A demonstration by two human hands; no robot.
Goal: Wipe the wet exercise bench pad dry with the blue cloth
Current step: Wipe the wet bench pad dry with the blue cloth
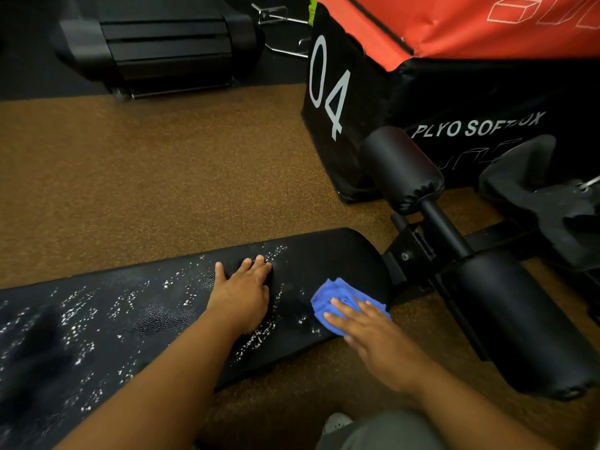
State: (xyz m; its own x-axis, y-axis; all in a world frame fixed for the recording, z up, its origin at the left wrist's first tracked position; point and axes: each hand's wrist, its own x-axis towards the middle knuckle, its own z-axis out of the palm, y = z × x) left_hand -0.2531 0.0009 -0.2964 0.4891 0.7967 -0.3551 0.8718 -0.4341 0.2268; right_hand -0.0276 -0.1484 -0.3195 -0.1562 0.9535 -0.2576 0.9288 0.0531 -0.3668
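Fingers (344, 315) of the right hand (380, 342) lie flat and slightly spread on the bunched blue cloth (337, 297), pressing it onto the near right end of the black bench pad (318, 254); nothing is pinched, the cloth is pinned under the palm side of the fingers. The left hand (242, 292) rests palm down just beside it, fingers loosely together with the thumb splayed, directly on the wet vinyl.

Bright beads of water cover most of the pad, running from beneath the left hand away to the far left end, so the drying looks barely begun. The rounded end next to the cloth shows few drops.

Risks, judged from this position: the cloth sits close to the pad's near edge, and a stroke angled toward the body could carry it off onto the brown speckled floor (162, 177). The bracing hand lies on slick, wet vinyl and could slide if weight goes onto it. Wadded as it is, the cloth offers little surface and may smear water rather than lift it. Foam roller pads (402, 167) and a black plyo box (454, 102) crowd the right end, limiting any sweep that way.
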